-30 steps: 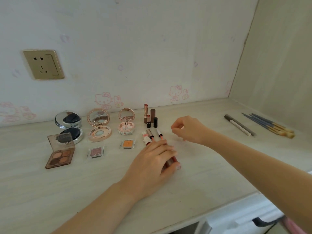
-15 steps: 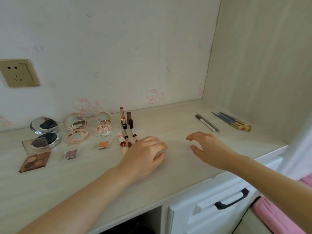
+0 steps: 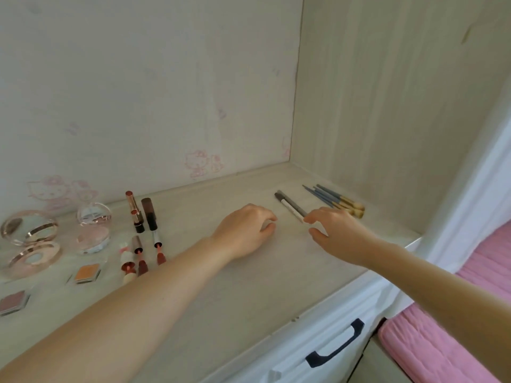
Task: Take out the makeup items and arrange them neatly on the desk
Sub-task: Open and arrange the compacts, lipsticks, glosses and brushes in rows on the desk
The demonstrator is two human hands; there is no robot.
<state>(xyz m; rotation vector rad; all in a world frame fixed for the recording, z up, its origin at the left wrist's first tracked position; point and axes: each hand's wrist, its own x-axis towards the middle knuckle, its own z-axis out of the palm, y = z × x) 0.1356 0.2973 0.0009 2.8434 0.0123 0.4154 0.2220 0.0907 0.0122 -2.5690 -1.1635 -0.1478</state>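
Lying open near the left edge, two round rose-gold compacts (image 3: 30, 244) and (image 3: 92, 230) show their mirrored lids tipped up toward the wall, each with a pale pressed pan in its base. In front of them sit two small square clear cases, one holding an orange shadow pan (image 3: 85, 273) and one holding a mauve pan (image 3: 13, 302). Beside these, upright lipsticks (image 3: 135, 212) stand behind a short row of slim lip tubes (image 3: 141, 258) laid flat, their caps pointing toward the wall.

The desk (image 3: 249, 294) is a pale wood-grain laminate, smooth and matte, set into a corner formed by a back wall with faint pink cartoon-cat prints and a side panel of the same pale grain. Below its front edge is a white drawer with a dark handle (image 3: 334, 345); pink ribbed bedding (image 3: 442, 341) lies to the right.

The left hand (image 3: 244, 230) rests on the desk with fingers loosely curled under, holding nothing that shows. The right hand (image 3: 336, 230) reaches forward, fingers and thumb spread apart, its fingertip at the near end of two thin pencils (image 3: 290, 205) — one grey, one white — lying side by side; whether it touches them I cannot tell. Just beyond lies a cluster of blue-handled brushes (image 3: 334, 199) with gold ferrules and pale bristles.
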